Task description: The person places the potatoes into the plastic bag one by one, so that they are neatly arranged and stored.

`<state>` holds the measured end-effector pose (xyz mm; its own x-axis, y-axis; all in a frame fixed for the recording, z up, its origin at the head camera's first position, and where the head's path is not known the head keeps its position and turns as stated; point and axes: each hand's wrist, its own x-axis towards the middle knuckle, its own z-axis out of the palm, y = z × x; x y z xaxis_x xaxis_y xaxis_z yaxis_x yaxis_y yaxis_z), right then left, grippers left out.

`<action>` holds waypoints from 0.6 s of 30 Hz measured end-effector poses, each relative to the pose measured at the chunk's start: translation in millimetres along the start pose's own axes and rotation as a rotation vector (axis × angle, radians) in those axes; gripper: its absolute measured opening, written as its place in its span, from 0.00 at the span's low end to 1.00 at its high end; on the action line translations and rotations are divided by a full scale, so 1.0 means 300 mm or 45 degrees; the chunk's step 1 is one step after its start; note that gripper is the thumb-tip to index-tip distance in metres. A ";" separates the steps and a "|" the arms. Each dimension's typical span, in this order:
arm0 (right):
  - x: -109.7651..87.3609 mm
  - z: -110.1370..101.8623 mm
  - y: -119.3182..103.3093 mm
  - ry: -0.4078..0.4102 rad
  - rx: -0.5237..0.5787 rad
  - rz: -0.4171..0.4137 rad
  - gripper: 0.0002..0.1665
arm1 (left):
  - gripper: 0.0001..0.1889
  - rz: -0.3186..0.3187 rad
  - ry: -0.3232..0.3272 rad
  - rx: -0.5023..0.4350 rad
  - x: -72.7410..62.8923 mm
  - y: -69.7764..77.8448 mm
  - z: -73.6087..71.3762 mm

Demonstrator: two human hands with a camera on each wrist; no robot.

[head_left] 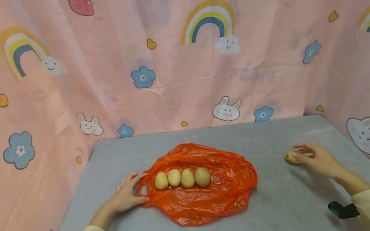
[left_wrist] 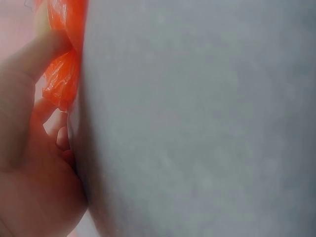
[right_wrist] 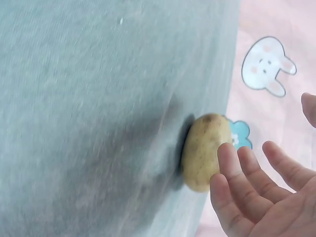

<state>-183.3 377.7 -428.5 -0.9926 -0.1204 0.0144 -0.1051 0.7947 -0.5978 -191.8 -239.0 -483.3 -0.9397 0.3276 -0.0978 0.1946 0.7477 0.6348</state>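
An orange plastic bag [head_left: 204,206] lies spread on the grey table, with several potatoes [head_left: 188,178] in a row on it. The rightmost potato [head_left: 202,177] looks browner and rounder than the others. At the bag's left end, my left hand [head_left: 126,193] rests with thumb and fingers spread, touching the plastic by a handle loop. The left wrist view has the thumb [left_wrist: 49,49] against the orange plastic. Far to the right, a single potato [right_wrist: 205,153] lies on the table. My right hand [head_left: 320,160] is right at it, fingers relaxed and apart, not closed round it.
The grey table [head_left: 275,213] ends at a pink patterned curtain [head_left: 182,92] at the back and on both sides. Bare tabletop lies between the bag and the single potato. Dark wrist-worn devices [head_left: 343,209] sit by both sleeves.
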 end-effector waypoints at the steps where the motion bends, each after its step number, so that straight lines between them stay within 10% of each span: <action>1: 0.000 -0.003 0.006 0.001 -0.008 0.007 0.31 | 0.42 -0.001 0.000 -0.002 0.000 0.000 0.000; 18: 0.004 -0.017 0.079 0.001 0.016 0.102 0.35 | 0.42 0.004 0.010 0.014 0.001 0.000 0.003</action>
<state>-187.4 399.5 -438.6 -0.9979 -0.0561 -0.0336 -0.0242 0.7943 -0.6071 -191.8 -238.5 -483.9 -0.9413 0.3254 -0.0899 0.2004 0.7530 0.6267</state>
